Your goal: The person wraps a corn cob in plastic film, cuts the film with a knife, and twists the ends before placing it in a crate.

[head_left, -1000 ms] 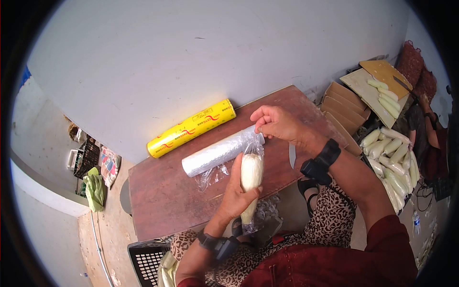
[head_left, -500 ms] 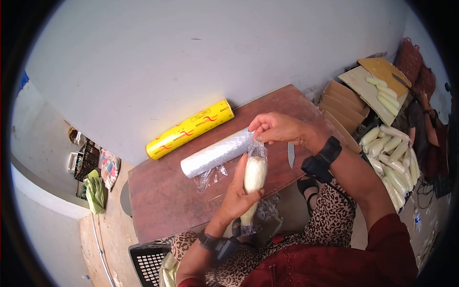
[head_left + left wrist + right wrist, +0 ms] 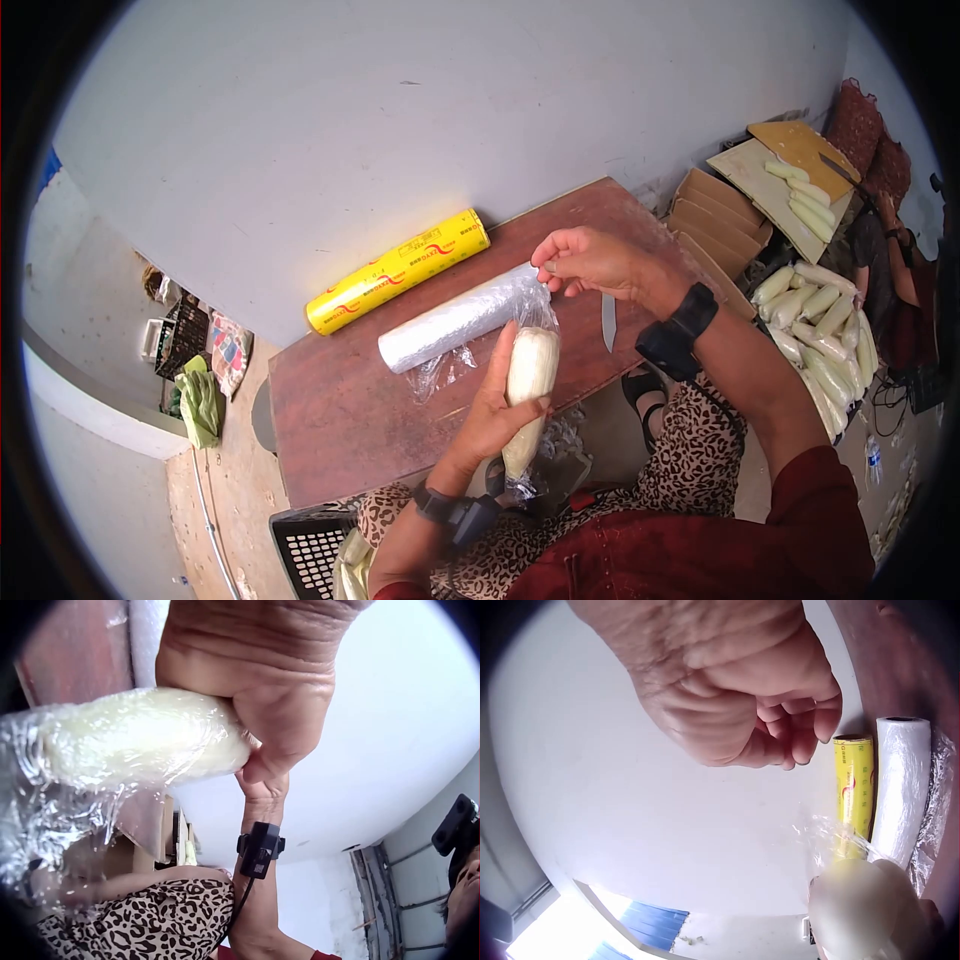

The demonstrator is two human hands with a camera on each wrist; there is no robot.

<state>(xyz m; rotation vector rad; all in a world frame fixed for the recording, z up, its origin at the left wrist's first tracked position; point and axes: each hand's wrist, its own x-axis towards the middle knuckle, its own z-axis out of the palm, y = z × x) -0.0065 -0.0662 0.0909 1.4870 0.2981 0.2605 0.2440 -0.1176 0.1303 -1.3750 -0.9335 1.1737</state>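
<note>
1. Left hand [image 3: 490,405]: fingers and thumb curled round a pale peeled vegetable [image 3: 527,385], held upright over the table's near edge.
2. Vegetable: partly sheathed in clear film [image 3: 530,305]; loose film bunches below the hand.
3. Right hand [image 3: 590,262]: fingertips pinched together at the film's upper end, probably gripping it; the wrist view leaves the contact unclear.
4. Clear wrap roll [image 3: 455,320]: lying on the brown table [image 3: 340,410], just behind the vegetable.
5. Yellow roll [image 3: 398,270]: far side, against the wall.
6. Knife [image 3: 609,322]: near the table's right edge.
7. Open tabletop: left of the rolls.
</note>
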